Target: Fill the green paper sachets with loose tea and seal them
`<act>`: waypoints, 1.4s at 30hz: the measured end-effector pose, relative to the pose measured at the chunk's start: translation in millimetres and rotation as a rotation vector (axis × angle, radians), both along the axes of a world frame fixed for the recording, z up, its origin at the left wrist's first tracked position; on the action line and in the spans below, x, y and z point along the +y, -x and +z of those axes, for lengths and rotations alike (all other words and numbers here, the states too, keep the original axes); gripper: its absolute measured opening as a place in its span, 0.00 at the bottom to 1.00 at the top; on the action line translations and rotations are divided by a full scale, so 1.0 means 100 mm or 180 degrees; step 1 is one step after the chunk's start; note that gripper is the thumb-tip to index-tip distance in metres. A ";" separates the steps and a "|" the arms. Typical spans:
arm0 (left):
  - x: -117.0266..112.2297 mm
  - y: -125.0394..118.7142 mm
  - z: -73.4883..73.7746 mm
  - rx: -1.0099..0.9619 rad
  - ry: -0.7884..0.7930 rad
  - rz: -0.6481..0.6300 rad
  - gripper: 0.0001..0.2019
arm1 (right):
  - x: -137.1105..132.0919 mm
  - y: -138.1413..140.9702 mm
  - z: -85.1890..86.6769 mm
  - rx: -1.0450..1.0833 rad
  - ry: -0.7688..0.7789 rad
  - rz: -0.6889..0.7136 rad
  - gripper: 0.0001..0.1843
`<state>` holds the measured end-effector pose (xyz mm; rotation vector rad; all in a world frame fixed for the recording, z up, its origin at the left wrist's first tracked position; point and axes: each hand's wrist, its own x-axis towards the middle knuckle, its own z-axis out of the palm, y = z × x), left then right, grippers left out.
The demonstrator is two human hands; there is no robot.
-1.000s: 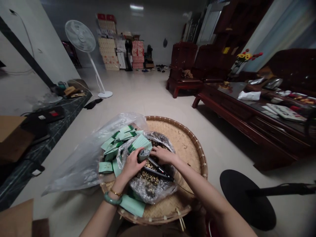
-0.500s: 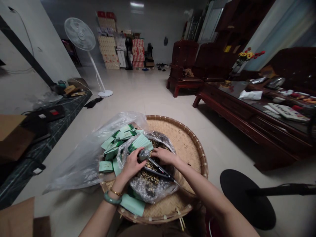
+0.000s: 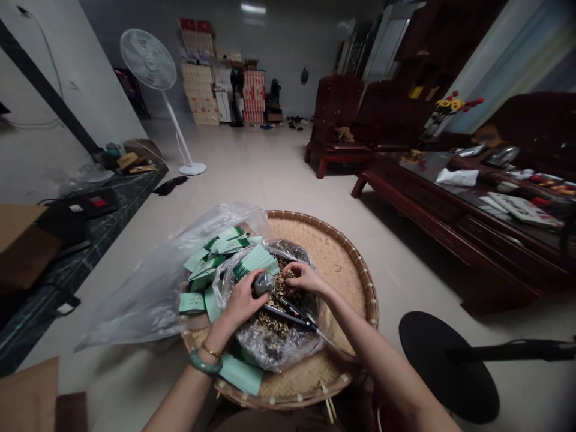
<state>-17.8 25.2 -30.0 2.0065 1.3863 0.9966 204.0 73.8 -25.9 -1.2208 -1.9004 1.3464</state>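
Greyish clear plastic formed the small pouch [image 3: 263,282], held between the thumb and fingers of the left hand [image 3: 245,298] above the loose dried mix [image 3: 272,324]. The right hand [image 3: 304,278] dipped narrowly curled fingers into that mix; whether they pinched any, I cannot tell. Gathering seemed the step in hand; the next move called for a steady pouch, clear of the black tongs [image 3: 304,323]. Around lay the open bag [image 3: 281,355], green packets [image 3: 256,260] and woven tray [image 3: 348,258].

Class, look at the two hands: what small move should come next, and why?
Probably the right hand should bring some loose mix to the small plastic bag, since its fingertips are at the mix while the left hand holds that bag close by.
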 end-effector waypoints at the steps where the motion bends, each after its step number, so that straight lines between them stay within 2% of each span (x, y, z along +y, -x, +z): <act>1: 0.00 0.00 0.00 -0.0007 -0.0021 0.0006 0.24 | -0.01 -0.01 0.05 0.0100 0.0065 -0.0017 0.13; 3: 0.00 -0.01 -0.01 -0.0015 -0.0046 0.0012 0.25 | -0.03 -0.02 0.21 0.0354 0.0206 -0.0026 0.14; 7: 0.00 -0.02 0.00 -0.0008 -0.0031 -0.0001 0.24 | -0.06 -0.03 0.63 0.0903 0.0509 0.0143 0.16; 10: -0.01 -0.04 0.01 -0.0047 -0.0081 0.0008 0.24 | -0.07 0.05 0.88 0.0829 0.0274 0.0278 0.14; 13: -0.01 -0.05 0.01 -0.0066 -0.0143 0.0008 0.25 | -0.07 0.17 1.00 0.0505 -0.0100 0.0419 0.11; 18: -0.02 -0.06 0.03 -0.0028 -0.0145 0.0037 0.25 | -0.07 0.33 1.00 -0.0366 -0.0890 0.0547 0.13; 23: -0.01 -0.06 0.01 -0.0077 -0.0140 0.0033 0.26 | -0.09 0.39 1.00 -0.0837 -0.1563 0.0742 0.15; 30: -0.01 -0.05 -0.03 -0.0071 -0.0099 0.0014 0.28 | -0.14 0.38 0.98 -0.0889 -0.1812 0.1010 0.18; 35: 0.00 -0.05 -0.03 -0.0052 -0.0063 -0.0011 0.28 | -0.15 0.38 0.94 -0.1054 -0.1768 0.1078 0.16; 42: 0.01 -0.05 -0.07 0.0045 -0.0094 0.0129 0.25 | -0.23 0.43 1.00 -0.0805 -0.1903 0.0926 0.26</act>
